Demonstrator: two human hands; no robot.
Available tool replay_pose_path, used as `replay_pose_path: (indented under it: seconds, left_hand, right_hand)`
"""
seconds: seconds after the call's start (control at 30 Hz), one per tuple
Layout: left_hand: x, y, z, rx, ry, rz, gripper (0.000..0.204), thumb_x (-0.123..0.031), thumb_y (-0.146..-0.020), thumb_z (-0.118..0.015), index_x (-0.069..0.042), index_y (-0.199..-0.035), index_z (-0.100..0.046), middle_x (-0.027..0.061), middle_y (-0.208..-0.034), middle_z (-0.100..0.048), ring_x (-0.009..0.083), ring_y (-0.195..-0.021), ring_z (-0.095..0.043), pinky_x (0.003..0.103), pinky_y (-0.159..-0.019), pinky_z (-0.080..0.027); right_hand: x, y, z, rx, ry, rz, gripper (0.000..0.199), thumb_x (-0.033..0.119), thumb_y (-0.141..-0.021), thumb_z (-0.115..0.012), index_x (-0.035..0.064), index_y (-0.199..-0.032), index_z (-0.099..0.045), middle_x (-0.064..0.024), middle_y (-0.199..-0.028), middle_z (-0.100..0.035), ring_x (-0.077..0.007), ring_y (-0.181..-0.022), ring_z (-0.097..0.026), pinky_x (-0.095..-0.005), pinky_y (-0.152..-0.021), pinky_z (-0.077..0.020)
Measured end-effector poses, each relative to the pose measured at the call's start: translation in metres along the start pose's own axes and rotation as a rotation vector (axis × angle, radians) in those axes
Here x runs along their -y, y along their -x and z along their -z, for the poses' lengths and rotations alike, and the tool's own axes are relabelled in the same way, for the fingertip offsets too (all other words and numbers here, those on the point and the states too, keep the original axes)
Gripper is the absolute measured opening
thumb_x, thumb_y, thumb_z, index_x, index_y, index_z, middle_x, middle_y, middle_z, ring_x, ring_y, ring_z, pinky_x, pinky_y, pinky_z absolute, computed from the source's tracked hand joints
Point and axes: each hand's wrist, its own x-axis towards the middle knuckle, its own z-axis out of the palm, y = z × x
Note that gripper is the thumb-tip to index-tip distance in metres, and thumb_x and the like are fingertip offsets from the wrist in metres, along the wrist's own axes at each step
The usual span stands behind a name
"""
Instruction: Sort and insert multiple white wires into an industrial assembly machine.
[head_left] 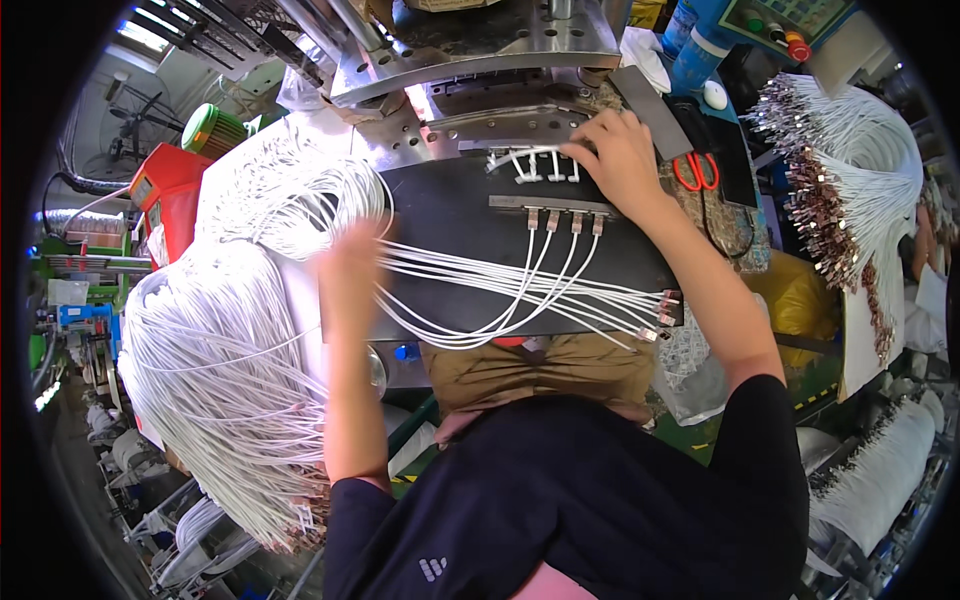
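My left hand (347,268) is blurred at the left edge of a black work plate (450,215), gripping several white cables (450,275) that fan across the plate to metal plugs at its right edge. My right hand (618,160) rests at the plate's far side, fingers on white cable ends (535,165) seated in a metal fixture slot. A second row of plug ends (562,218) sits in a bar mid-plate.
A big bundle of white cables (215,370) hangs to my left. Another bundle with metal plugs (850,190) hangs at right. Red-handled scissors (696,172) lie right of the plate. A metal press machine (480,50) stands behind, with a red box (165,190) at left.
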Motion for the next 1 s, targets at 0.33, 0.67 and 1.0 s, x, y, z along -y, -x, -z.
replay_pose_path:
  seconds: [0.33, 0.67, 1.0]
  left_hand:
    - [-0.096, 0.048, -0.096, -0.078, 0.217, -0.64, 0.017, -0.016, -0.083, -0.074, -0.007, -0.096, -0.068, 0.0068, -0.098, -0.066, 0.0303, -0.092, -0.065, 0.038, -0.081, -0.053]
    - [-0.094, -0.048, -0.085, -0.159, 0.082, -0.507, 0.024, -0.028, -0.088, -0.071, -0.009, -0.076, -0.064, 0.0067, -0.074, -0.06, 0.0272, -0.072, -0.063, 0.04, -0.061, -0.051]
    - [-0.096, -0.152, -0.095, 0.125, 0.009, -0.249, 0.04, -0.045, -0.09, -0.055, -0.01, -0.082, -0.074, 0.0107, -0.078, -0.072, 0.033, -0.08, -0.069, 0.043, -0.075, -0.054]
  right_hand:
    - [0.006, 0.051, 0.034, 0.308, -0.252, 0.06, 0.025, 0.021, -0.094, -0.067, 0.0014, -0.11, -0.067, -0.0132, -0.094, -0.055, -0.0333, -0.094, -0.056, -0.0392, -0.085, -0.0453]
    - [-0.03, -0.117, -0.074, -0.024, -0.534, -0.109, 0.042, 0.032, -0.099, -0.054, 0.0085, -0.132, -0.062, -0.022, -0.123, -0.065, -0.0376, -0.116, -0.059, -0.0425, -0.104, -0.0424]
    - [-0.086, -0.176, -0.12, 0.088, -0.226, 0.191, 0.035, 0.028, -0.101, -0.052, 0.0081, -0.127, -0.064, -0.0192, -0.115, -0.068, -0.0335, -0.109, -0.061, -0.0412, -0.102, -0.0439]
